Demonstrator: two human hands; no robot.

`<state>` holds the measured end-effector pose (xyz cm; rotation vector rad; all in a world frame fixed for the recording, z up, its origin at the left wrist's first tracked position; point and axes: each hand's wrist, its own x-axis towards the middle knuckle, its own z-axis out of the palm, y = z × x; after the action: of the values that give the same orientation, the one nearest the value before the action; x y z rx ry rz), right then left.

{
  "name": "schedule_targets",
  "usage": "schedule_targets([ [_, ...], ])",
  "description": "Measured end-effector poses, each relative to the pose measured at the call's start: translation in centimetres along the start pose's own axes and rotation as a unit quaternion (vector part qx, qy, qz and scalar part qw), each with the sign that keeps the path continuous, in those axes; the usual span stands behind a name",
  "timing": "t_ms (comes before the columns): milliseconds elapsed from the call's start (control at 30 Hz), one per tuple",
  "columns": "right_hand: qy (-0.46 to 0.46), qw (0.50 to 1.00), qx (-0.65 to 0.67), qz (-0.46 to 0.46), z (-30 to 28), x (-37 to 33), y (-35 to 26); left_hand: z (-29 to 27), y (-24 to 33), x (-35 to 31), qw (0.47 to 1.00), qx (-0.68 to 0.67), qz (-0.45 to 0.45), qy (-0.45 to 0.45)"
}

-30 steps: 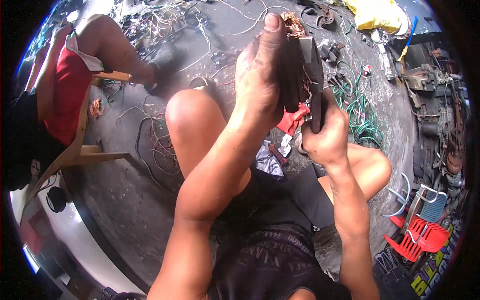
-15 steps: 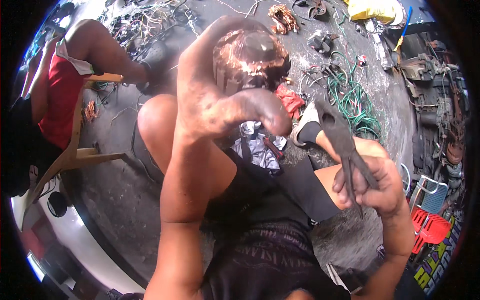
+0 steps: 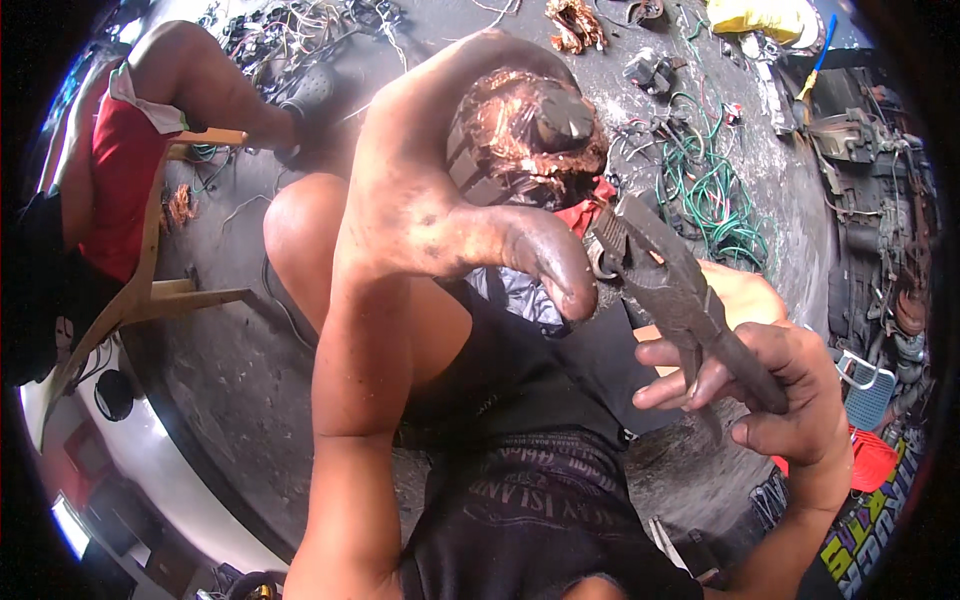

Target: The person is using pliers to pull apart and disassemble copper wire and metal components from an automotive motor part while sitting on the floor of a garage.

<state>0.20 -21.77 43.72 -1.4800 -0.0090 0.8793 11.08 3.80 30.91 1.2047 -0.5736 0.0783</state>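
Observation:
In my left hand point(image 3: 440, 215) I hold up a motor core point(image 3: 530, 125), a dark round block with slotted sides and ragged copper windings round a stub at its end. My fingers wrap its far side, and the thumb stands away from it on the near side. Dark grime covers that hand. A pair of pliers point(image 3: 670, 285), dull grey, is gripped by the handles in my right hand point(image 3: 770, 385). Its toothed jaws are parted and point up and left, apart from the motor core and close to my left thumb.
Tangled green wire point(image 3: 710, 195) lies on the floor beyond the pliers. Copper scraps point(image 3: 577, 25) are farther off. A person in red shorts point(image 3: 125, 190) sits at the left on a wooden-framed seat point(image 3: 150, 290). Dark machine parts point(image 3: 880, 200) line the right side.
The pliers have come up and left toward the motor core, and their jaws have opened. My left hand has shifted the core slightly right and down, tilting its stub end.

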Motion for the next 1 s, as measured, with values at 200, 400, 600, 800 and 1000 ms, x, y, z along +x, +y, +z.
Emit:
schedule_targets([
  [200,0.061,0.994,0.008,0.086,0.6,0.2,-1.8,-0.2,0.2,0.3,0.997,0.054,0.043,-0.037],
  [400,0.04,0.997,-0.058,-0.013,0.0,1.2,-1.2,-1.8,0.6,0.7,0.974,0.131,0.029,-0.181],
  [600,0.068,0.982,-0.175,-0.005,0.1,1.9,-1.2,-1.4,0.9,-0.2,0.961,0.195,0.071,-0.181],
  [800,0.065,0.953,-0.287,-0.063,-0.1,2.4,1.3,-0.1,1.1,-0.2,0.952,0.269,-0.039,-0.143],
  [1000,0.061,0.919,-0.374,-0.112,0.1,3.2,2.6,-0.3,0.5,-0.5,0.959,0.263,0.002,-0.107],
])
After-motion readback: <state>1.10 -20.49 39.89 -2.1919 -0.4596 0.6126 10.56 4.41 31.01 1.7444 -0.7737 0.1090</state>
